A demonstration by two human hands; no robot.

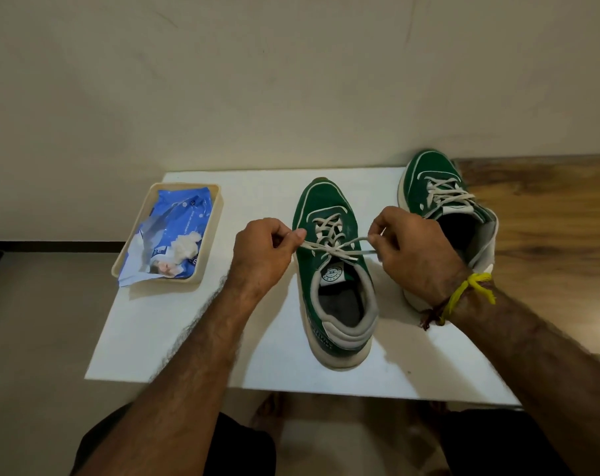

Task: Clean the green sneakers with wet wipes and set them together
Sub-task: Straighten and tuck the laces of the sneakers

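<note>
Flat pale laces (336, 247), pinched taut

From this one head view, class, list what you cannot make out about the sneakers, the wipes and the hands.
- Far sneaker: its heel is hidden behind the right hand and wrist.
- Near sneaker: soles and outer sides face away, so how clean they are stays unknown.
- Wipes pack in the tray: print too small to read; number of wipes hidden by the wrapper.
- Left hand: fingertips curl under, hiding its grip on the lace.
</note>
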